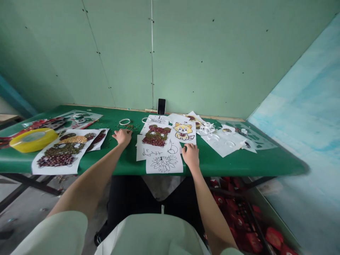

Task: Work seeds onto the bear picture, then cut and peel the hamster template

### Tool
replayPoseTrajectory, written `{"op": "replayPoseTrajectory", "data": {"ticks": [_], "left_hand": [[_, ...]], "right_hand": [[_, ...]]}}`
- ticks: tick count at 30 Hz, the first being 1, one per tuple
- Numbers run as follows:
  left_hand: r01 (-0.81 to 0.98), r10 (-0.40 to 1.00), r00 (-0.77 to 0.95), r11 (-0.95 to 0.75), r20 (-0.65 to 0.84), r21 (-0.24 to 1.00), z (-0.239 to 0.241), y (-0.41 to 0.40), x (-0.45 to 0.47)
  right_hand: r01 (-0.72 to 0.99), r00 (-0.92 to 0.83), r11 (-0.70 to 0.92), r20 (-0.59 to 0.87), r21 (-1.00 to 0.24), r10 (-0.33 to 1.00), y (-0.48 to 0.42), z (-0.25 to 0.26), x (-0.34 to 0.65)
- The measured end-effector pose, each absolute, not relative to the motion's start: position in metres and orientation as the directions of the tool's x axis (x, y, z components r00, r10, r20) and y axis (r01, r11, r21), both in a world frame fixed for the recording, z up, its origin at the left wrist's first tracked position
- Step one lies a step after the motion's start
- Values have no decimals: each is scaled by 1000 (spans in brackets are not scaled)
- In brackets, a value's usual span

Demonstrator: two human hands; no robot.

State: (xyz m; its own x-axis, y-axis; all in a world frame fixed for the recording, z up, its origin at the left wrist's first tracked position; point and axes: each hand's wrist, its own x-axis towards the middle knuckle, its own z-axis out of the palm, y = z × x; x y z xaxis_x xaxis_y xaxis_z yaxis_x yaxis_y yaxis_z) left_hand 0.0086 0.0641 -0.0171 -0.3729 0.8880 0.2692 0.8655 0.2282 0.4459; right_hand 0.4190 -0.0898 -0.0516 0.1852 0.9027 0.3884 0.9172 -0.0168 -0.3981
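My left hand (pixel 122 137) is low over the green table, beside small scattered seeds (pixel 132 126) and a white ring (pixel 124 122). Its fingers are curled together; anything pinched in them is too small to make out. At the lower edge of a yellow fox drawing (pixel 183 131) rests my right hand (pixel 190 154), thumb apart from loosely bent fingers, with nothing visible in it. Between the hands lies a bear picture (pixel 156 135) covered in dark red beans and green seeds. Below it are line drawings, among them a flower sheet (pixel 164 164).
Left on the table (pixel 127 166) are a yellow tape roll (pixel 16 141), another bean-covered picture (pixel 60 156) and red packets (pixel 47 124). A phone (pixel 161 106) leans against the wall. White paper strips (pixel 207 128) and sheets lie right. Red items (pixel 239 212) sit under the table.
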Motion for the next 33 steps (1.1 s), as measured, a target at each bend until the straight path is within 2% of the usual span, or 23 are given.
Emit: {"op": "replayPoseTrajectory", "data": {"ticks": [5, 14, 24, 33], "left_hand": [[889, 896, -319, 171, 308, 424, -18, 64, 9], [828, 884, -372, 177, 284, 532, -23, 69, 2], [712, 766, -596, 366, 241, 600, -20, 74, 0], [845, 852, -397, 195, 340, 499, -4, 85, -2]], "right_hand": [[919, 183, -8, 407, -395, 895, -89, -54, 420], [923, 186, -21, 398, -385, 898, -89, -53, 419], [918, 186, -18, 391, -396, 901, -90, -51, 419], [906, 190, -9, 388, -423, 902, -90, -52, 419]]}}
